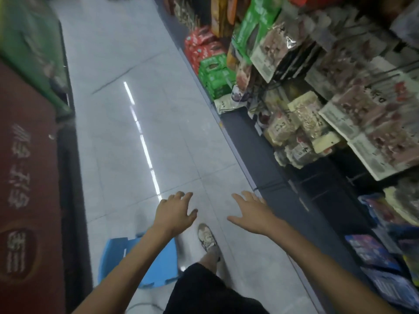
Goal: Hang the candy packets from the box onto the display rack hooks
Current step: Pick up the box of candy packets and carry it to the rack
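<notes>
My left hand (175, 211) and my right hand (251, 213) both reach out over the grey tiled floor, fingers spread and holding nothing. The display rack (353, 105) stands to the right, its hooks crowded with hanging packets of snacks. Blue and purple packets (371, 248) hang low at the right edge. No box of candy packets can be made out in the head view. The picture is blurred by motion.
A blue plastic stool (120, 257) sits on the floor under my left arm. My shoe (207, 236) steps on the tiles between my hands. Red and green cartons (29, 155) line the left side. The aisle floor (136, 132) runs ahead between them.
</notes>
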The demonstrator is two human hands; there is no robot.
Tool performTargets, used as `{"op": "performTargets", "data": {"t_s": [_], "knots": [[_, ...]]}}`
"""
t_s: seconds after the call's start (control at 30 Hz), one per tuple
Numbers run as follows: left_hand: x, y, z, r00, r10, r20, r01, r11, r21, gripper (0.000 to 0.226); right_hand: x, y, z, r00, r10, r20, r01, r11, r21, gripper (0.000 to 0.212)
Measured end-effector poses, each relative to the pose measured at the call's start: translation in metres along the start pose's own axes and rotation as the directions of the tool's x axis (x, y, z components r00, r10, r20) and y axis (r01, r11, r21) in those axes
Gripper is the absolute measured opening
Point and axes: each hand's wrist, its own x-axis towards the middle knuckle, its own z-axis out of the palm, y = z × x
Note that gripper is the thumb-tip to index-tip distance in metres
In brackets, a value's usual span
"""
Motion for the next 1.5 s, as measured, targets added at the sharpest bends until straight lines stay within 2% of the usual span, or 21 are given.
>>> {"op": "performTargets", "data": {"t_s": [0.13,0.23,0.3,0.4,0.53,0.67,0.77,0.83,1.03,1.23,1.37,1.5], "knots": [[0.052,-0.03,-0.043,0.998,-0.056,-0.015,0.056,0.998,-0.003,0.047,0.078,-0.024,-0.061,0.995,-0.096,-0.03,0.097,0.995,0.019,0.053],[0.083,-0.053,-0.075,0.992,-0.124,-0.034,0.124,0.992,-0.007,0.03,0.128,-0.045,-0.102,0.992,-0.076,-0.104,0.081,0.996,0.045,0.023],[0.105,-0.067,-0.094,0.983,-0.176,-0.057,0.176,0.984,-0.015,0.024,0.156,-0.062,-0.129,0.983,-0.06,-0.175,0.068,0.997,0.038,0.033],[0.141,-0.09,-0.121,0.965,-0.228,-0.128,0.222,0.973,-0.054,0.033,0.198,-0.084,-0.171,0.964,-0.077,-0.253,0.075,0.997,-0.019,0.052],[0.209,-0.127,-0.153,0.936,-0.261,-0.236,0.251,0.965,-0.073,0.045,0.267,-0.106,-0.227,0.952,-0.091,-0.292,0.092,0.996,-0.01,0.059],[0.296,-0.173,-0.193,0.881,-0.287,-0.376,0.252,0.957,-0.141,0.052,0.359,-0.122,-0.287,0.953,-0.144,-0.265,0.155,0.988,0.022,0.053],[0.359,-0.205,-0.243,0.873,-0.322,-0.367,0.274,0.945,-0.177,0.027,0.437,-0.135,-0.345,0.942,-0.247,-0.226,0.254,0.967,0.001,0.026],[0.396,-0.225,-0.279,0.865,-0.333,-0.376,0.277,0.941,-0.196,0.018,0.484,-0.148,-0.385,0.932,-0.303,-0.2,0.298,0.953,-0.055,0.039],[0.503,-0.285,-0.384,0.86,-0.366,-0.355,0.317,0.929,-0.191,0.065,0.605,-0.191,-0.497,0.934,-0.312,-0.172,0.279,0.941,-0.191,0.061],[0.598,-0.339,-0.465,0.89,-0.396,-0.225,0.37,0.917,-0.151,0.1,0.705,-0.234,-0.583,0.944,-0.299,-0.137,0.265,0.938,-0.221,0.091],[0.67,-0.396,-0.507,0.888,-0.416,-0.194,0.383,0.905,-0.186,0.104,0.787,-0.27,-0.629,0.945,-0.306,-0.111,0.279,0.937,-0.212,0.108],[0.744,-0.469,-0.562,0.877,-0.426,-0.223,0.389,0.901,-0.19,0.092,0.873,-0.318,-0.687,0.923,-0.355,-0.151,0.331,0.929,-0.163,0.107]]}}
